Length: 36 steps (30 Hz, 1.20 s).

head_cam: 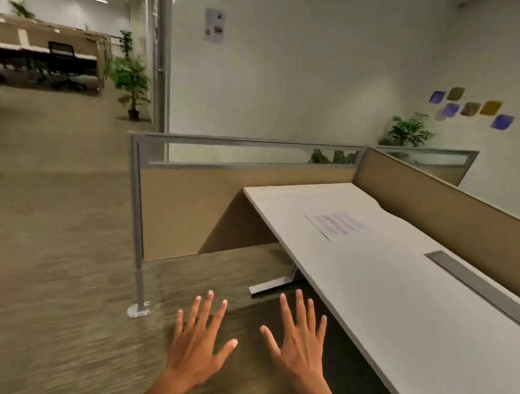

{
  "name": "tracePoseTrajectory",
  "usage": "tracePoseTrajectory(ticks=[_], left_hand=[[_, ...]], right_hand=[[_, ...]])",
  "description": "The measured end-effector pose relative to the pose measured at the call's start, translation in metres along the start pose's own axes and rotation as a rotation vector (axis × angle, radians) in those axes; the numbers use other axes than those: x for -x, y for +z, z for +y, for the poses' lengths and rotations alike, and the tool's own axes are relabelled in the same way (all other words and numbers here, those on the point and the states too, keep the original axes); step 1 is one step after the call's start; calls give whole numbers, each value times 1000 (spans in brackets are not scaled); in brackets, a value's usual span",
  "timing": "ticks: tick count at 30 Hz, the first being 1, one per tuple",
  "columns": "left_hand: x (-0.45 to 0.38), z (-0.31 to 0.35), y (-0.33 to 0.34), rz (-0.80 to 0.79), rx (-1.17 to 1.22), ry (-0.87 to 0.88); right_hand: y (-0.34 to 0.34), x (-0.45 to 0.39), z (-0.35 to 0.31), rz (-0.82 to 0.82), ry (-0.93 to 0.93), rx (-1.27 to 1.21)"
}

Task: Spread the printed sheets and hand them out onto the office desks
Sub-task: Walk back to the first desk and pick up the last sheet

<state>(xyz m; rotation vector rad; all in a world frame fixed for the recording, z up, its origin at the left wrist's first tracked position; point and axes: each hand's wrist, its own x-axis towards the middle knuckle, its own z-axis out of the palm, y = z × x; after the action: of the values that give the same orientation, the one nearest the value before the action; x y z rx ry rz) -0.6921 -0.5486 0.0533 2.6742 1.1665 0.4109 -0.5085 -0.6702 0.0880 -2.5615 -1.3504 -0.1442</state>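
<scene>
1. Down at the bottom of the view, two bare hands reach forward, backs up, over a grey-brown carpeted floor (39, 265).
2. Left hand (199, 343): fingers straight and fanned wide, its grip fully open and holding nothing.
3. Right hand (300, 344): fingers likewise straight and spread, grip fully open, holding nothing. It hovers just beside the near edge of the desk; I cannot tell whether it touches anything.
4. The two hands are near each other but apart, thumbs pointing inward.
5. A long white desk surface (402, 319) runs from the lower right toward the middle of the view.
6. One printed sheet (337, 224) lies flat on that surface toward its far end, well apart from both hands. Its lines of text are too blurred to read.
7. A grey cable slot (487, 291) is set into the surface along its right side.
8. Tan partition panels (203, 208) with metal frames and glass top strips enclose the far end and right side of the desk.
9. A white wall (302, 85) behind carries a small posted notice (214, 25) and, to the right, scattered purple and mustard squares (500, 113).
10. Potted plants (132, 80) stand on the floor at the left and behind the partition.
11. Far left, more desks and a black office chair (61, 61) sit in an open room.
</scene>
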Motion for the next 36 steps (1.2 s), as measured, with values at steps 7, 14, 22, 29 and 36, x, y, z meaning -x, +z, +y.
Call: tracePoseTrajectory(ticks=[7,14,22,29,36], left_hand=[[-127,-36,6,-28,19,109],[-269,-31,30,-61,15,190],[-439,2,59,-76,1,239],[-557,48,83,-81,-25,321],[-635,102,135,-141,15,421]], right_hand=[[27,-95,-18,10,99,-39],[67,-214,20,10,180,-15],[93,-374,82,64,242,-51],[91,-460,135,95,320,-17],[102,-502,187,81,466,-11]])
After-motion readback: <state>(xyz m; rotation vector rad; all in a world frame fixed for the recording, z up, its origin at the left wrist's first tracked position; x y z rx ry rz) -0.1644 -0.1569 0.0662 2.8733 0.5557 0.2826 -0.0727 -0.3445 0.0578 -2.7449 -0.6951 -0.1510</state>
